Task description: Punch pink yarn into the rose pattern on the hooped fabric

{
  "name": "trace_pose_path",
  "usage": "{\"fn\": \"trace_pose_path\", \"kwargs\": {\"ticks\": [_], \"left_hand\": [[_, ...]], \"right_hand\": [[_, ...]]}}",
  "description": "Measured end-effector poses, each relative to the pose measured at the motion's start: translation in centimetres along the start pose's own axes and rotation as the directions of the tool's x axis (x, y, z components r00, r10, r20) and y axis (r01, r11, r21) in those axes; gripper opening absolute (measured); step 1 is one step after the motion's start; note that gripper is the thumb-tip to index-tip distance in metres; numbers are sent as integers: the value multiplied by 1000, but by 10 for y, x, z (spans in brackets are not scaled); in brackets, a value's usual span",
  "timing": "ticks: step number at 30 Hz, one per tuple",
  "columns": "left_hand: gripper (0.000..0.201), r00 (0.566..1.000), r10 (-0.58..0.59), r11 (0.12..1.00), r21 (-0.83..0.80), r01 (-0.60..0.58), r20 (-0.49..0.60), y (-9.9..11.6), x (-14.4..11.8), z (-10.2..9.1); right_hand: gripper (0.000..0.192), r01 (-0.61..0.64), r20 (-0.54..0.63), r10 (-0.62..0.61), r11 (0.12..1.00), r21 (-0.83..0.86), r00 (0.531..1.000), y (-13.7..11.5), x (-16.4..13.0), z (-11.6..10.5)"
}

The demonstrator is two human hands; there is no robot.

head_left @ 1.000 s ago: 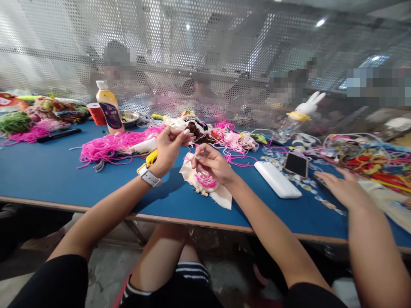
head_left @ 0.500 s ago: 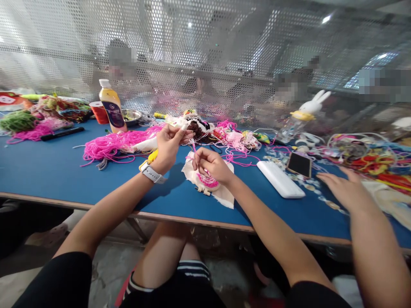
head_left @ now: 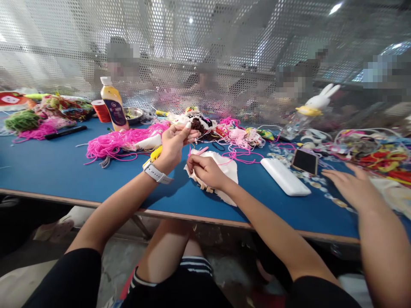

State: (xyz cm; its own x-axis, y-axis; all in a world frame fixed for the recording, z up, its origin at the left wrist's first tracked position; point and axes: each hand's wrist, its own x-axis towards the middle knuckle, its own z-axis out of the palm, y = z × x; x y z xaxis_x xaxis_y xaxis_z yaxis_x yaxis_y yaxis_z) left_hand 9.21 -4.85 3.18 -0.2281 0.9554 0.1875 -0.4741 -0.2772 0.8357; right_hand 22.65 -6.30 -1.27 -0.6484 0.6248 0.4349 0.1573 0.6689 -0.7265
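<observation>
My right hand (head_left: 207,170) is closed over the white cloth (head_left: 229,169), its fingers curled round a slim pink pen-shaped tool (head_left: 203,150) that pokes out above the knuckles. Under that hand the cloth is fitted in a hoop with a wooden clasp (head_left: 207,188); most of the hoop is hidden. Just up and to the left, my left hand (head_left: 176,139) is raised off the table, thumb pressed against the fingers, with a pale tip on the thumb. Whatever it pinches is too small to make out. Pink yarn (head_left: 245,157) trails behind the cloth.
Behind my hands lie a pink yarn heap (head_left: 112,143), a yellow bottle (head_left: 114,105) and a red spool (head_left: 101,111). To the right are a white power bank-like block (head_left: 285,176), a rabbit-topped bottle (head_left: 313,109) and another person's hand (head_left: 349,184). A perforated metal screen (head_left: 224,55) stands behind.
The pink tool, upright between my hands before, now lies tilted over my right hand. My right hand has turned palm-down and covers the pink stitching. My left hand's fingers have straightened somewhat.
</observation>
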Motion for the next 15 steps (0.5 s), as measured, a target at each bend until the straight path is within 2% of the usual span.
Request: {"fn": "trace_pose_path", "kwargs": {"ticks": [6, 11, 15], "left_hand": [[21, 998, -52, 998, -23, 52, 26, 0, 0, 0], [20, 998, -20, 1000, -22, 22, 66, 1, 3, -4], [17, 989, -6, 1000, 6, 6, 149, 3, 6, -8]], "right_hand": [[18, -2, 17, 3, 1000, -29, 1000, 4, 0, 5], [19, -13, 51, 13, 1000, 12, 999, 5, 0, -4], [13, -62, 51, 58, 994, 90, 997, 6, -2, -11]]}}
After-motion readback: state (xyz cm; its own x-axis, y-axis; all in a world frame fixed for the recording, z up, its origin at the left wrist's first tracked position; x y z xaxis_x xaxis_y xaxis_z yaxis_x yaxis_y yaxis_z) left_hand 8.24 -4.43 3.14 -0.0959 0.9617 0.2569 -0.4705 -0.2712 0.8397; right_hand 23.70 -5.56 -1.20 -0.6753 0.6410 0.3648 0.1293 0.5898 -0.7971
